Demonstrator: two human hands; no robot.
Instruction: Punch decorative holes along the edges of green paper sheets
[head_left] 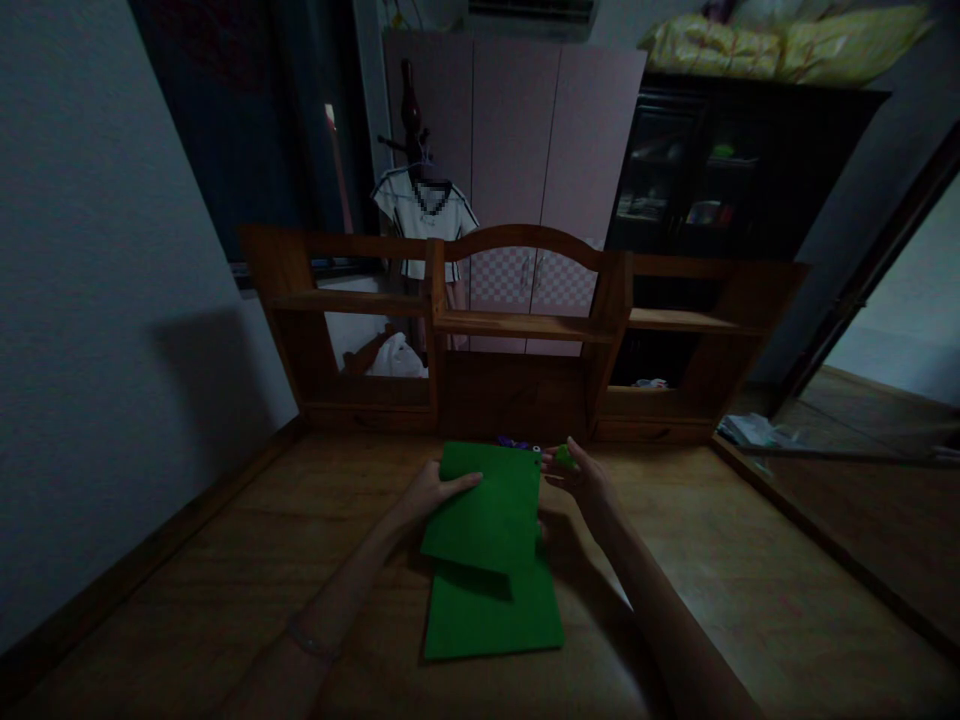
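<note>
My left hand [435, 492] grips the left edge of a green sheet [487, 510], thumb on top and the other fingers hidden behind it. The sheet is raised and tilted above a second green sheet [491, 620], which lies flat on the wooden desk. At the upper right corner of the raised sheet is a small white ring [536, 450] with a dark spot below it. Just right of that corner, my right hand [589, 480] holds a small light-green object [565, 457] between thumb and fingers; its kind is unclear. A purple item [513, 442] shows partly behind the sheet's top edge.
The wooden desk [285, 540] has a raised shelf unit [525, 323] along its back. A wall [112, 350] stands close on the left. Papers in plastic [757, 432] lie beyond the desk's right edge. Behind are a pink wardrobe [514, 140] and a dark cabinet [750, 170].
</note>
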